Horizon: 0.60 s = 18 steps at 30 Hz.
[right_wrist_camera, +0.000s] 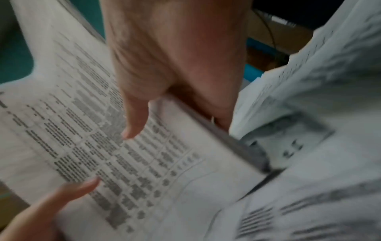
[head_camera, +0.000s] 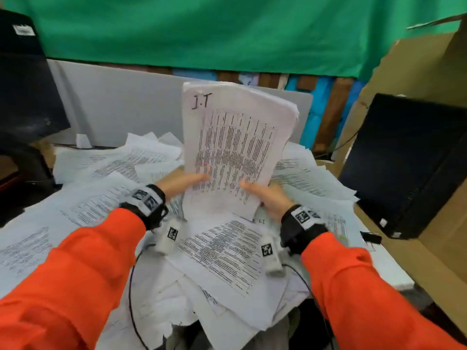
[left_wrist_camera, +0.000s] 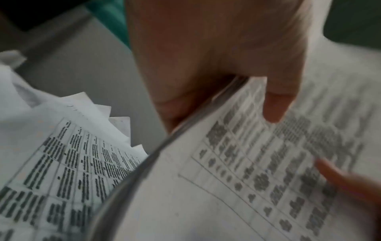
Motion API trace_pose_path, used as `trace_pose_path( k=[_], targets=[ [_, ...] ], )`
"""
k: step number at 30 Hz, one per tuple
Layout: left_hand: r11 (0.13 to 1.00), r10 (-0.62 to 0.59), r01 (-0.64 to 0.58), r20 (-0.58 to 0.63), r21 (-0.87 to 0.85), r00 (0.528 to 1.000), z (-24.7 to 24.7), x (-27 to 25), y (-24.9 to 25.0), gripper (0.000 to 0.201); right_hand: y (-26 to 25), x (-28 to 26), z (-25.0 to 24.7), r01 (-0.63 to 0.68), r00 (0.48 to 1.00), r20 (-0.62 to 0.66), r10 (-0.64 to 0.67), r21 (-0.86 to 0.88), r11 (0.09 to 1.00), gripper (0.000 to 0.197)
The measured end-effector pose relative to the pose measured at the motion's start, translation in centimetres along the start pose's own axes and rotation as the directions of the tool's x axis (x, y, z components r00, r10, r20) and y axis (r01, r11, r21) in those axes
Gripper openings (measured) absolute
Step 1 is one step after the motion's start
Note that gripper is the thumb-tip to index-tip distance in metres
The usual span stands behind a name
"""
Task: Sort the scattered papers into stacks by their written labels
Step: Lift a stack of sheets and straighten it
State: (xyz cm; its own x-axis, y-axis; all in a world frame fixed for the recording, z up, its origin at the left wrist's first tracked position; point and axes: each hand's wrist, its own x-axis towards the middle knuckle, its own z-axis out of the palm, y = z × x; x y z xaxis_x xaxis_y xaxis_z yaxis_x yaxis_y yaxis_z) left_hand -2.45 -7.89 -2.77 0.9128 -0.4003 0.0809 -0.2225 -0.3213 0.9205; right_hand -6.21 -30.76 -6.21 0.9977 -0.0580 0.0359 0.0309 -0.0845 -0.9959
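J-T stack — upright in both hands

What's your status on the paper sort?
Both hands, left and right, grip the J-T stack upright. Loose sheets cover the desk; nothing blocking.

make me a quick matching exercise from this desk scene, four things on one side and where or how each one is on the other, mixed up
Things:
1. paper stack
2. left hand
3. black box
4. loose papers

Places or states:
A. standing on the right side
B. held upright, labelled J-T
C. spread over the table
D. holding the stack's lower left edge

Pairs: 1-B, 2-D, 3-A, 4-C
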Motion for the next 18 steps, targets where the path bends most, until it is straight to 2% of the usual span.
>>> trace_pose_path(
  k=[1,2,3,4,5,6,7,8,9,10,11,12,13,15,16,18],
  targets=[
    [0.999,0.04,-0.041,-0.074,-0.017,0.996,0.6,0.0,0.1,0.052,0.2,0.7,0.6,0.033,0.997,-0.064,-0.031,0.032,0.999,0.087],
    [0.99,0.094,-0.113,-0.211,-0.08,0.973,1.1,0.0,0.9,0.03,-0.5,1.3,1.1,0.071,0.99,-0.129,-0.063,0.058,0.996,0.081],
    [0.97,0.131,-0.194,-0.356,-0.146,0.925,1.4,0.0,1.7,0.014,-1.4,1.8,1.6,0.102,0.985,-0.151,-0.088,0.089,0.991,0.077],
    [0.944,0.13,-0.255,-0.473,-0.21,0.872,1.4,0.2,2.4,0.007,-2.0,2.3,1.8,0.12,0.983,-0.152,-0.101,0.12,0.985,0.073],
    [0.927,0.092,-0.257,-0.499,-0.272,0.862,0.9,0.6,2.4,0.007,-2.5,2.6,1.8,0.119,0.986,-0.13,-0.102,0.134,0.984,0.068],
    [0.927,0.026,-0.183,-0.431,-0.328,0.902,0.5,1.0,1.8,0.021,-2.2,2.8,1.6,0.091,0.992,-0.097,-0.078,0.133,0.987,0.061],
    [0.939,-0.06,-0.048,-0.302,-0.34,0.951,0.1,1.3,0.8,0.043,-1.3,2.9,1.3,0.017,0.999,-0.051,-0.013,0.093,0.995,0.05],
    [0.943,-0.181,0.135,-0.129,-0.305,0.975,-0.1,1.4,-0.7,0.057,-0.2,2.7,1.3,-0.075,0.997,-0.004,0.075,0.053,0.996,0.038],
    [0.927,-0.283,0.278,0.017,-0.25,0.959,0.0,1.5,-2.3,0.058,1.0,2.4,1.4,-0.165,0.986,0.034,0.164,0.021,0.986,0.032],
    [0.913,-0.338,0.344,0.066,-0.219,0.939,0.2,1.4,-3.4,0.05,2.0,2.2,1.8,-0.205,0.978,0.038,0.204,0.026,0.978,0.031],
    [0.912,-0.33,0.324,0.019,-0.251,0.944,0.3,1.8,-4.2,0.042,2.2,2.2,2.3,-0.194,0.981,-0.004,0.194,0.058,0.979,0.032],
    [0.918,-0.292,0.253,-0.089,-0.304,0.952,0.4,2.0,-4.4,0.041,2.0,2.8,2.9,-0.14,0.986,-0.081,0.146,0.079,0.987,0.031],
    [0.924,-0.265,0.178,-0.229,-0.339,0.937,0.2,2.3,-4.4,0.047,1.7,3.6,3.3,-0.075,0.986,-0.142,0.085,0.08,0.994,0.029],
    [0.942,-0.25,0.118,-0.421,-0.315,0.872,-0.8,2.4,-4.3,0.064,1.9,5.5,4.1,-0.009,0.982,-0.188,0.021,0.06,0.998,0.032],
    [0.951,-0.261,0.14,-0.476,-0.276,0.84,-1.7,2.2,-4.2,0.064,2.4,6.3,4.5,-0.028,0.98,-0.196,0.03,0.012,1.0,0.037],
    [0.953,-0.287,0.174,-0.562,-0.247,0.776,-4.3,1.3,-5.1,0.05,4.2,7.7,5.0,-0.128,0.979,-0.177,0.098,-0.171,0.977,0.041]
  ],
)
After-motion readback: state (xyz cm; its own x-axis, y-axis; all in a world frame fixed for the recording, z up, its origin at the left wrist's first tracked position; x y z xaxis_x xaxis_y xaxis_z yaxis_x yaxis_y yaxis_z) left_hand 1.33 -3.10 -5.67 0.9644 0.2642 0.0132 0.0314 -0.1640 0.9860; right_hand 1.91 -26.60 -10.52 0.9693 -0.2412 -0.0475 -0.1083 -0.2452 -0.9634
